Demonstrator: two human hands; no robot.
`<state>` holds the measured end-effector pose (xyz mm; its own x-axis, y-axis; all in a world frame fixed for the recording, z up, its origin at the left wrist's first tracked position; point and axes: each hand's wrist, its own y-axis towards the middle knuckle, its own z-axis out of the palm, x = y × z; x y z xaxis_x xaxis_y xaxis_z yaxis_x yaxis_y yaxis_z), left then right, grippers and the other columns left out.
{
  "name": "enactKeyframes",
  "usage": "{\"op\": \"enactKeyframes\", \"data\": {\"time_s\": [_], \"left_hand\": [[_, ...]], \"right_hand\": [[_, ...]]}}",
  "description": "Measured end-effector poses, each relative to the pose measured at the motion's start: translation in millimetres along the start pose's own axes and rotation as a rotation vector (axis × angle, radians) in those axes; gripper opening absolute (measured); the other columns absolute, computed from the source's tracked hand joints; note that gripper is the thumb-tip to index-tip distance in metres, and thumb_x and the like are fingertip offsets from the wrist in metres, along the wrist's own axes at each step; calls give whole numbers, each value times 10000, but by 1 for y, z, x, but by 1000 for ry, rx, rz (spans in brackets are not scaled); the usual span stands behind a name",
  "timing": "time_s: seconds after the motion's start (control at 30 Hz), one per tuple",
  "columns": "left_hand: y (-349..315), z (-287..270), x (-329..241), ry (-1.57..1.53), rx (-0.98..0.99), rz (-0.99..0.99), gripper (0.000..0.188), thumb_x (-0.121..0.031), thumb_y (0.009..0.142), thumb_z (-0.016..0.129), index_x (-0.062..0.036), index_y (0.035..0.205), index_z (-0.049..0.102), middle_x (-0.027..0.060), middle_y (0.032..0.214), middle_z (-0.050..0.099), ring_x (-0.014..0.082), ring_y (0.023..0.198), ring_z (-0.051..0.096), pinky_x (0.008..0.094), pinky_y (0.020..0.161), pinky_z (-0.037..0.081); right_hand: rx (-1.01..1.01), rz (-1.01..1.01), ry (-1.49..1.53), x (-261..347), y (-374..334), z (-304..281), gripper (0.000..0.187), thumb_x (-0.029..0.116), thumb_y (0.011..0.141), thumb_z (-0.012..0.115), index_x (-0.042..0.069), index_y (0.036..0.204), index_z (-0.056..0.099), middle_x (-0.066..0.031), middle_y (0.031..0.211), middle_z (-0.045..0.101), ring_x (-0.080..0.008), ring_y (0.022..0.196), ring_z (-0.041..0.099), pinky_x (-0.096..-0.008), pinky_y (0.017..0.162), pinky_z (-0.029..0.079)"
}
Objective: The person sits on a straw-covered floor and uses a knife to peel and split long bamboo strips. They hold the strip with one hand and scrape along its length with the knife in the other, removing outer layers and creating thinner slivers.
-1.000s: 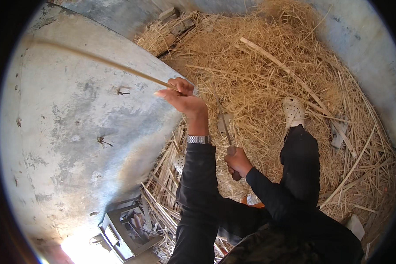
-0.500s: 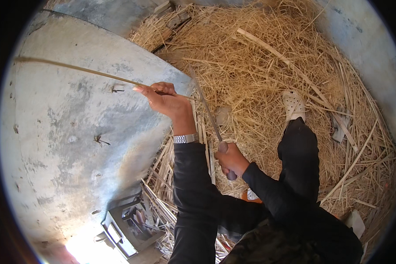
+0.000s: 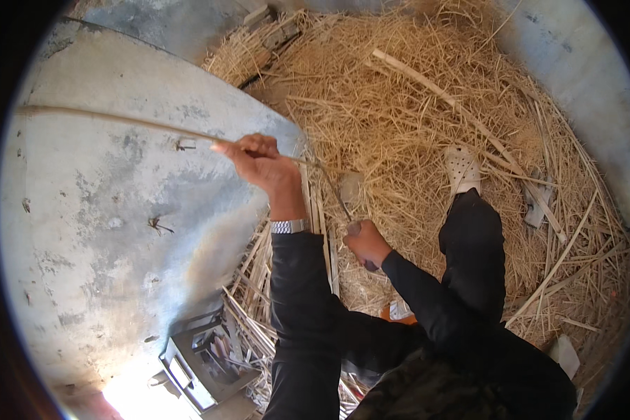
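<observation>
2 long sleeves, plain black: left sleeve (image 3: 302,287) creased, cuff ending against silver metal watch band (image 3: 290,226) of small links; right sleeve (image 3: 427,297) reaching wrist. Left hand (image 3: 264,166) and right hand (image 3: 367,243) bare. Darker, mottled garment (image 3: 430,392) at torso, pattern too dim to tell. Black trousers (image 3: 474,241). 1 pale cream clog (image 3: 462,168) showing, rounded toe, small round holes across top.

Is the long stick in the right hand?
No, the long stick is in the left hand, while the right hand grips a handled tool.
</observation>
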<state>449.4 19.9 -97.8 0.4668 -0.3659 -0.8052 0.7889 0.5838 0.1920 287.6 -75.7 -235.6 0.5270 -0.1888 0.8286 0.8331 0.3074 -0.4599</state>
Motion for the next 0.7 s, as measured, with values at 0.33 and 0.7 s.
{"op": "enactKeyframes", "data": {"time_s": [0.33,0.7], "left_hand": [[13,-13,-4,-67,36,-1,597,-658,898,455,-136,623,361,-28,552,301,103,506,270,270,478,226],[1,-2,-4,-61,46,-2,646,-692,886,432,-130,586,328,-21,532,274,109,506,261,273,481,200]], "right_hand": [[29,-40,-4,25,-2,0,190,43,807,565,17,656,454,-52,488,454,-144,360,468,-304,340,352],[18,-15,13,-4,-9,0,110,58,807,567,-13,769,492,-54,514,464,-139,356,451,-310,331,349]]}}
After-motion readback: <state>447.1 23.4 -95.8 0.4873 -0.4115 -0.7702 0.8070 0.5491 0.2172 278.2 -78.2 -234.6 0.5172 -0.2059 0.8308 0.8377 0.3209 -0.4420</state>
